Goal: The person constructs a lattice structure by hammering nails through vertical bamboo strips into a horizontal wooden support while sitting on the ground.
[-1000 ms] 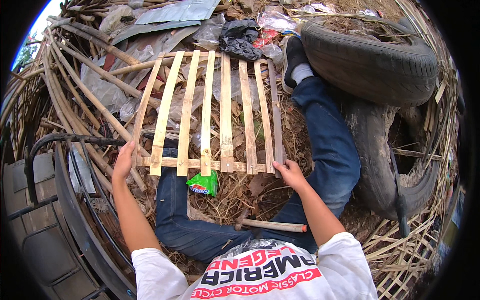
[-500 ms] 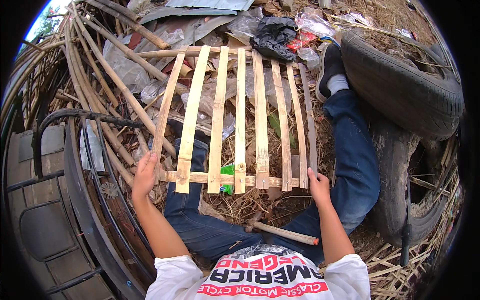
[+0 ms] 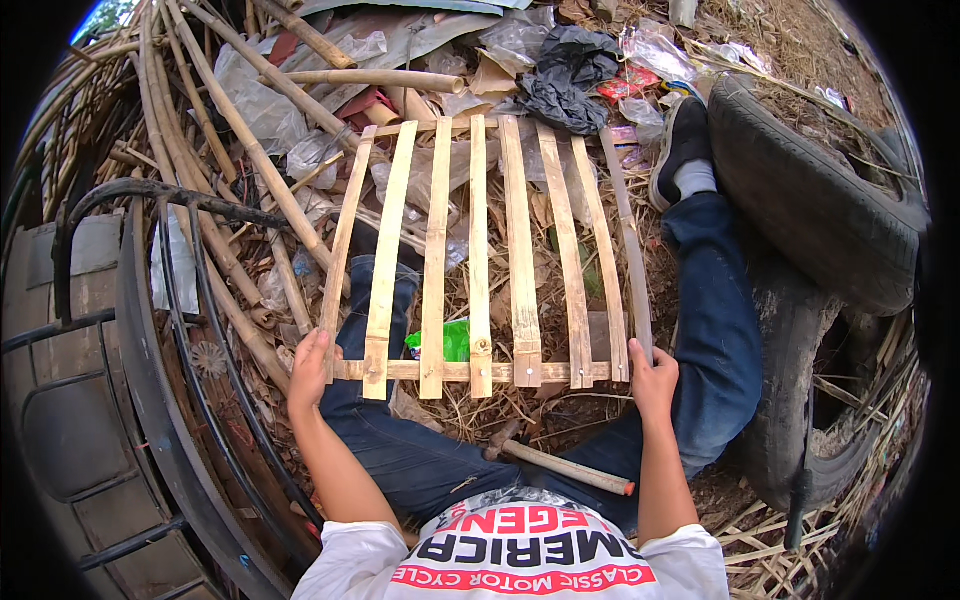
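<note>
A bamboo slat panel [image 3: 437, 260] is held up between my two hands over my spread legs. Several pale vertical slats cross a near crosspiece and a far one, and nail heads show along the near end. The near left corner is gripped by my left hand [image 3: 311, 375], its fingers partly behind the outer slat. My right hand [image 3: 654, 378] closes on the near right corner, the thumb lying on the greyish outer slat. Below the panel, a hammer [image 3: 570, 470] with a wooden handle rests by my lap, its head toward the left.
Bamboo poles [image 3: 235, 150] lie piled at the far left, beside a black metal frame [image 3: 150, 270]. Old tyres [image 3: 810, 190] stand at the right, close to my leg. Beyond the panel are a black plastic bag [image 3: 570, 75] and other litter; a green wrapper [image 3: 440, 341] shows behind the slats.
The panel has come lower and nearer in the view, its far edge dropping clear of a bamboo pole behind it. Both hands have kept their hold and shifted slightly right.
</note>
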The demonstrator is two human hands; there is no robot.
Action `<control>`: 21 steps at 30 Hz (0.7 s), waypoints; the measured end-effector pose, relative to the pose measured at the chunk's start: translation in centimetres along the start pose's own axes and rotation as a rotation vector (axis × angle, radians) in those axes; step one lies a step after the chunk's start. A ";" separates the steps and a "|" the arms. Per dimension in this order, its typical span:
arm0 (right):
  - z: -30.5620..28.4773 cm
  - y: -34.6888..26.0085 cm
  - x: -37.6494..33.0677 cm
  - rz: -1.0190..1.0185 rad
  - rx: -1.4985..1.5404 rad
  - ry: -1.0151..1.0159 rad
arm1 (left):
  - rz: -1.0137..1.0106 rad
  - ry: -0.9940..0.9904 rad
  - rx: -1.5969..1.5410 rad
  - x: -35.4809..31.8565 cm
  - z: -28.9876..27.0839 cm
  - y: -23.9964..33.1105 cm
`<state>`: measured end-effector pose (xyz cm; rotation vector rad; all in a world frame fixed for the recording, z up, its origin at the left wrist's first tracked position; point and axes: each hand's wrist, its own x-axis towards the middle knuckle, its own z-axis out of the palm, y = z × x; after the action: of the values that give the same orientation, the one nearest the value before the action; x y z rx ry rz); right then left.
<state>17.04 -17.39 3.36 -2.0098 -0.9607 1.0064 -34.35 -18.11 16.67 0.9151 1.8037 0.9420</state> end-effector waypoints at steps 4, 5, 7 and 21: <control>1.3 -3.3 0.6 -0.061 -0.136 0.031 | -0.047 -0.050 -0.139 5.7 -0.3 -4.3; 2.0 -3.0 1.1 -0.093 -0.110 0.022 | -0.046 -0.053 -0.115 6.9 -0.3 -4.6; 3.1 -2.6 1.5 -0.073 -0.103 -0.019 | -0.045 -0.069 -0.077 9.3 -0.5 -6.1; 1.5 -1.8 0.4 -0.080 -0.197 -0.261 | 0.067 -0.041 0.279 12.9 -1.2 -11.4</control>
<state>15.39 -15.81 3.95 -2.0110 -1.3139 1.1892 -42.18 -12.26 2.47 1.1652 1.9092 0.7162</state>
